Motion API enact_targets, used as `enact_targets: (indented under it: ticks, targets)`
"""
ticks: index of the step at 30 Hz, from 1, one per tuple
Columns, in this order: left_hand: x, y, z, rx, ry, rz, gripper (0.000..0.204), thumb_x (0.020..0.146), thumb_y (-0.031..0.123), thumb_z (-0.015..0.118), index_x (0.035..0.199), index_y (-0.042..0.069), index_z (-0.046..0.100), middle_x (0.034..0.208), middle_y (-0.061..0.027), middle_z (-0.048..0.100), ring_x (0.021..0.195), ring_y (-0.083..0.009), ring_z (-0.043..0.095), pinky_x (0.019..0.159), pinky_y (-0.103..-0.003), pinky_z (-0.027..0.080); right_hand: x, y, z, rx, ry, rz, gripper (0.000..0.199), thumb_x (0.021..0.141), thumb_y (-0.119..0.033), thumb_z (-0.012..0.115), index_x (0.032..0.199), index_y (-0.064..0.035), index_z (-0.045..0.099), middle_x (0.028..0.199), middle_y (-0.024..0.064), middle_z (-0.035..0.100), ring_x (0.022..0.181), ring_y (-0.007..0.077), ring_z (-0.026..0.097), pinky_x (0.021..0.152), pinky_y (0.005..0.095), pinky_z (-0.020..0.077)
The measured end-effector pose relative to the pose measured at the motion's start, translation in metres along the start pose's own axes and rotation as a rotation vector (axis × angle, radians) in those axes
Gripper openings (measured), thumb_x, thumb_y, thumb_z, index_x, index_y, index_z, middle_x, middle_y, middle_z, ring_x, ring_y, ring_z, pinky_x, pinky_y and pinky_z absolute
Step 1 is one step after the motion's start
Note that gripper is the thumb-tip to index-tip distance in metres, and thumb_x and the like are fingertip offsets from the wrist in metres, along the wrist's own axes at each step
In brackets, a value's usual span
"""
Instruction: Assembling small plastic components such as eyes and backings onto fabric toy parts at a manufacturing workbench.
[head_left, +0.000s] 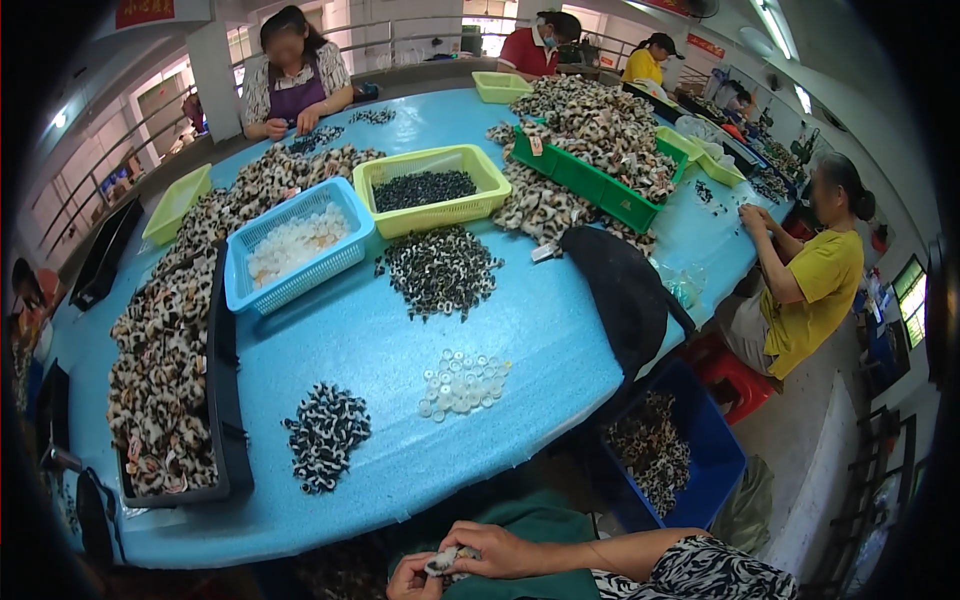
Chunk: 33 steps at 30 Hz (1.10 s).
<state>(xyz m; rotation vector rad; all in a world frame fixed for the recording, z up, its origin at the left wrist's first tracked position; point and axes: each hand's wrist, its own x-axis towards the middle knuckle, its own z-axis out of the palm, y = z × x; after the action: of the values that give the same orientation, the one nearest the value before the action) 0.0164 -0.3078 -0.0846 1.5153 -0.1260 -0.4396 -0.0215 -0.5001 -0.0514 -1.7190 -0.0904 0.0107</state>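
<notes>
At the near edge, below the table [560, 330], the left hand [415, 580] and right hand [492, 550] meet over the lap. Both have their fingers curled in around one small spotted piece [443, 563], which sits pinched between them; the right hand covers it from above and the left cups it from below.

On the blue table just beyond lie a small heap of black-and-white rings [326, 432] to the left and a loose patch of clear rings [462, 382] to its right, the two apart. Right of the table edge, on the floor, stands a blue bin [722, 460] holding spotted pieces. A black bag [622, 290] hangs over the table's right edge.

Along the left side runs a black tray [222, 400] piled with spotted pieces that spill far up the table. Further in, a blue basket [240, 275] holds whitish pieces. Beside it to the right a larger pile of dark rings [440, 268] lies on the table, and behind that a yellow-green basket [492, 175] holds dark rings. Further right, a green crate [590, 185] is heaped with spotted pieces. An empty-looking pale green basket [178, 200] sits at the far left, another [500, 87] at the far end.

Other people sit at work round the far and right sides.
</notes>
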Motion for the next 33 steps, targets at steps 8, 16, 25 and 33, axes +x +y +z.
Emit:
enact_targets:
  ticks: [8,16,25,33]
  targets:
    - [0.01,0.013,0.01,-0.117,-0.034,-0.18,0.021,0.082,-0.013,0.067,0.099,-0.004,0.059,0.097,-0.0095,0.065,0.086,-0.0107,0.065,0.077,-0.024,0.054,0.01,0.003,-0.005,-0.101,0.06,0.053,0.024,0.091,-0.018,0.067,0.106,0.0007,0.062,0.092,0.01,0.058,0.082,0.0229,0.061,0.07,0.0317,0.0494]
    - [0.016,0.011,0.011,0.061,-0.035,0.042,0.016,0.079,-0.014,0.067,0.089,-0.004,0.059,0.099,-0.0122,0.061,0.09,-0.0158,0.064,0.077,-0.027,0.053,0.018,0.01,-0.014,0.203,-0.11,0.401,0.03,0.088,-0.019,0.072,0.109,0.0007,0.064,0.102,0.0056,0.066,0.093,0.0113,0.061,0.083,0.0256,0.049]
    - [0.012,0.019,0.006,0.01,-0.063,-0.116,0.01,0.081,-0.011,0.07,0.089,-0.007,0.065,0.098,-0.0113,0.062,0.085,-0.0141,0.065,0.073,-0.024,0.053,0.02,0.016,-0.011,0.367,-0.111,0.514,0.025,0.083,-0.011,0.073,0.105,0.0003,0.066,0.094,0.004,0.067,0.088,0.0093,0.061,0.079,0.0249,0.0491]
    - [0.032,0.035,0.007,0.188,-0.093,0.177,0.01,0.077,-0.003,0.071,0.085,0.0,0.065,0.088,-0.0102,0.067,0.08,-0.0185,0.065,0.068,-0.028,0.051,0.028,-0.003,-0.024,0.003,-0.04,0.302,0.023,0.083,-0.012,0.074,0.102,-0.0008,0.068,0.095,0.0042,0.068,0.09,0.0101,0.062,0.081,0.0268,0.0501]
